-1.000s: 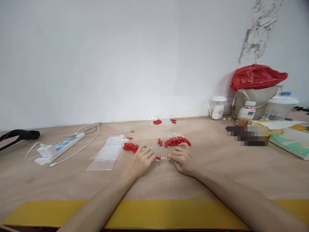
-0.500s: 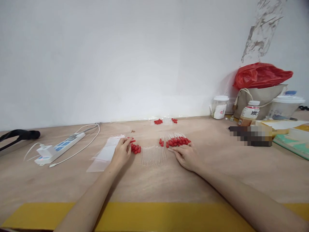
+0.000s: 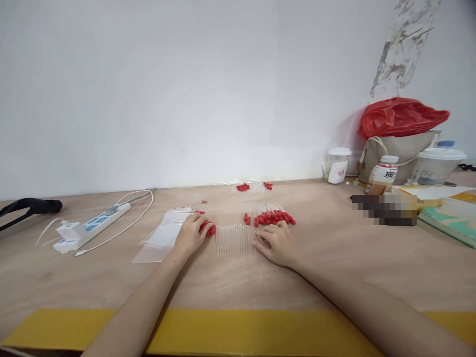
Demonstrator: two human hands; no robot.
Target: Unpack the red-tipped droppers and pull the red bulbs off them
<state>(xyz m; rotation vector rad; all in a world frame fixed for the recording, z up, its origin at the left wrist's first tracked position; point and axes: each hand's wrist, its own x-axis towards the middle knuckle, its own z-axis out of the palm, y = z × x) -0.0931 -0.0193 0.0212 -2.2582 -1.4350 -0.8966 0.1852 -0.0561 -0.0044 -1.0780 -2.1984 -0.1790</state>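
My left hand (image 3: 190,232) rests over a small pile of red rubber bulbs (image 3: 211,230), its bent fingertips closed on a bulb and partly hiding the pile. Several thin clear tubes (image 3: 234,239) lie side by side in a row between my hands. My right hand (image 3: 275,243) is at the right end of that row, thumb and forefinger apart beside the last tubes. Just beyond it lie several droppers (image 3: 273,217), clear tubes with red bulbs on their near ends.
Clear plastic bags (image 3: 163,235) lie left of my left hand. A power strip (image 3: 98,223) with a white cable stands further left. Near the wall are more red bulbs (image 3: 243,187). On the right stand a lidded cup (image 3: 337,166), a bottle (image 3: 383,174) and a red plastic bag (image 3: 403,117).
My right hand has moved left, from the droppers to the right end of the tube row. My left hand has shifted slightly right and nearer, onto the pile of bulbs.
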